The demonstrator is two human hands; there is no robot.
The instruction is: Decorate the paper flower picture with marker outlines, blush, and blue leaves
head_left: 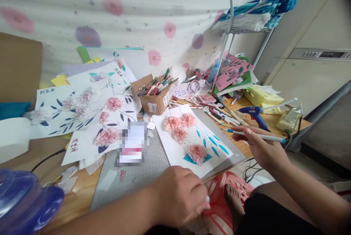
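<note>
My right hand [263, 147] is closed around a white marker pen [270, 138] with blue ends, its thin tip pointing left beyond the paper's right edge. Low in the centre, my left hand [182, 193] is curled shut, and a small whitish piece [207, 200] shows at its fingertips; its kind is unclear. Just beyond the left hand lies a white sheet [164, 132] bearing fluffy pink flowers [179, 135] and teal leaves [214, 140]. Another pink flower [196, 153] sits on teal leaves near the sheet's front edge. Neither hand appears to touch the sheet.
A grey cutting mat [131, 182] lies beneath the sheet, with a blurred phone [133, 143] on it. Finished flower sheets [74, 107] overlap at left. A cardboard box of pens [156, 99], loose markers [222, 114], a blue glue gun [255, 114] and a pipe-cleaner rack [246, 23] stand behind.
</note>
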